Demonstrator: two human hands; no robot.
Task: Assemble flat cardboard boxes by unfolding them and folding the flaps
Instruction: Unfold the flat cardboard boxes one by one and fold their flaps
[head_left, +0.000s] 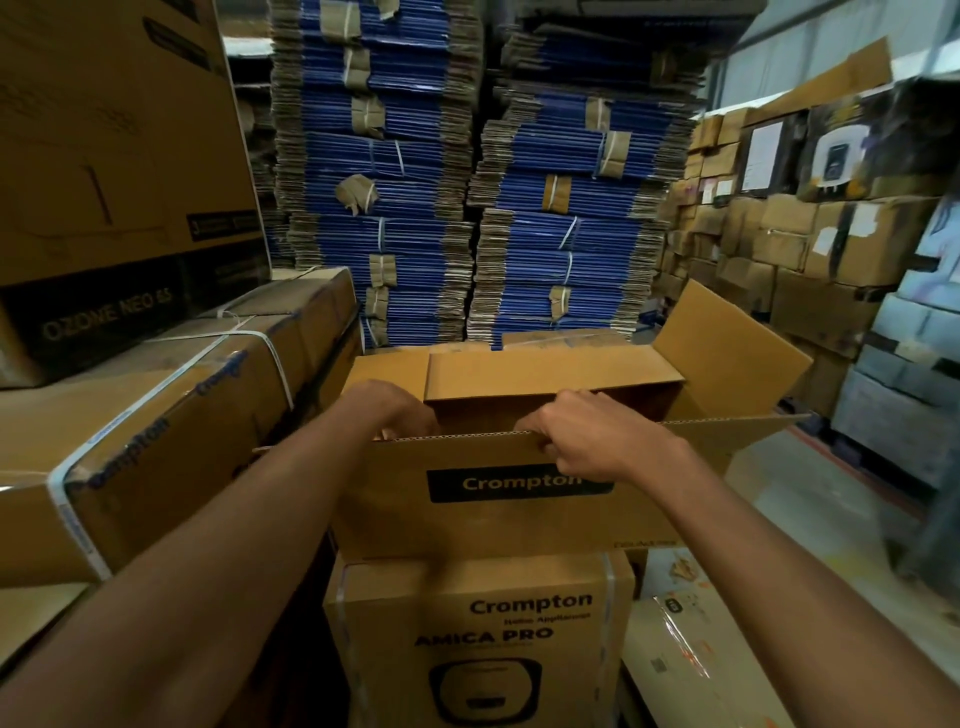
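Box (395, 519), open-topped, on strapped carton (478, 613): near flap (467, 454) edge runs left-right under both hands, right hand (587, 441) fingers curled over its middle, left hand (389, 410) fingers dipping inside at left end, grip unseen.

Counts, head view | hands: 2, left hand (387, 410) and right hand (597, 436) | open carton (467, 509): 1 | sealed AMICA PRO carton (478, 634): 1 | strapped bundle (156, 415): 1 | OZONE NEO carton (104, 156): 1 | tall stacks of flat blue cartons: 2, left stack (379, 171) and right stack (576, 218) | brown boxes at right (779, 244): too many to count.
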